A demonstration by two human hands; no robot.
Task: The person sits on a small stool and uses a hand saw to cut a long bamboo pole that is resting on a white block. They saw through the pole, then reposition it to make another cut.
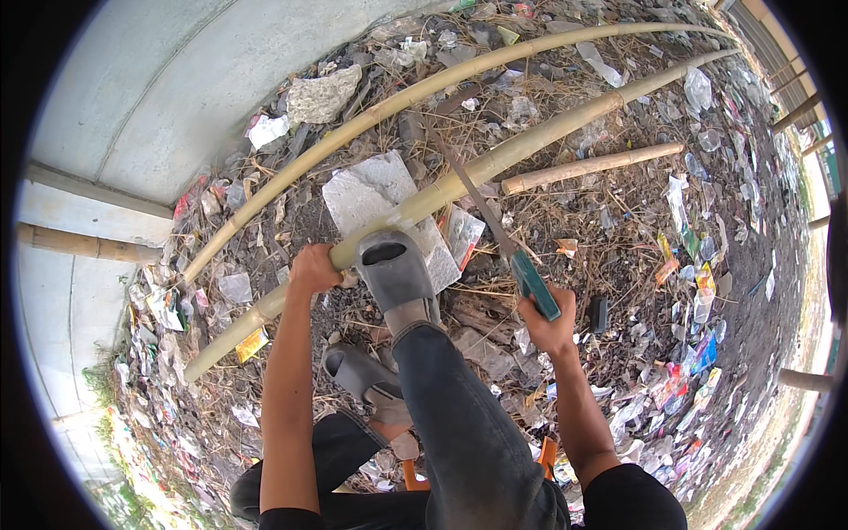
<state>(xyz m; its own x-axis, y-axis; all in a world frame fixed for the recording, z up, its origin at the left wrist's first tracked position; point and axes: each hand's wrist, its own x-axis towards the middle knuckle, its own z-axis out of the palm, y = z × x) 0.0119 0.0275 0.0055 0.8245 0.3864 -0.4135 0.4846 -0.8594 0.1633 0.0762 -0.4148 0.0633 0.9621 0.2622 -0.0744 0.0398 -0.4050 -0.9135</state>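
Note:
My left hand [314,268] is wrapped round a thick bamboo pole [548,134], just left of my foot. In my right hand [551,323] is the green handle of a hand saw [534,284]. Its long, brownish blade lies slantwise across the pole, right of the foot, and reaches beyond it. A grey slipper [396,269] on my foot presses on the pole. Underneath, a pale broken slab [358,190] props the pole off the ground. My other foot, in a matching slipper [360,373], stands on the ground closer to me.
Beyond lies a longer bamboo pole [380,111], bowed by the lens. A short bamboo piece [592,168] rests right of the saw. Plastic scraps, straw and a rough stone [323,94] cover the dirt. A grey wall [159,97] stands at left; something orange [548,457] is beneath me.

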